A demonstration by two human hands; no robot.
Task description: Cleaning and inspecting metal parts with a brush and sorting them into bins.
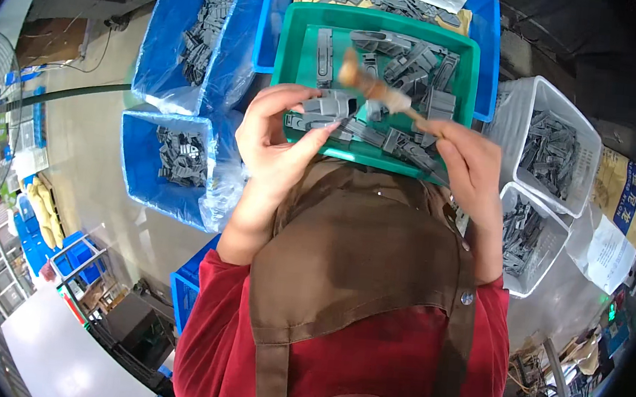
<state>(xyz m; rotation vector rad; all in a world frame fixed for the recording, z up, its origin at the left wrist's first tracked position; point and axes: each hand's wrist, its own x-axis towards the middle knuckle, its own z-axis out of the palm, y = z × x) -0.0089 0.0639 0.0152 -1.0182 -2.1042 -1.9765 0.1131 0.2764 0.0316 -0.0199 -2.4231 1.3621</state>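
Note:
My left hand [275, 127] grips a grey plastic part [330, 107] between thumb and fingers, over the near left side of a green tray [286, 44]. Closed around the thin handle of a stick-like tool [376, 90] is my right hand [469, 159], at the tray's near right side. The tool's tan and white head points left, above the tray; motion blurs it, so I cannot tell its exact kind. Several more grey plastic parts [413, 59] lie loosely in the tray, some hidden behind the tool and my hands.
Two lined blue bins, a farther one [158, 33] and a nearer one [129, 155], hold grey pieces at left. On the right stand two white baskets, one farther [592, 139] and one nearer [551, 257], with similar pieces. Behind the tray is another blue bin [484, 31].

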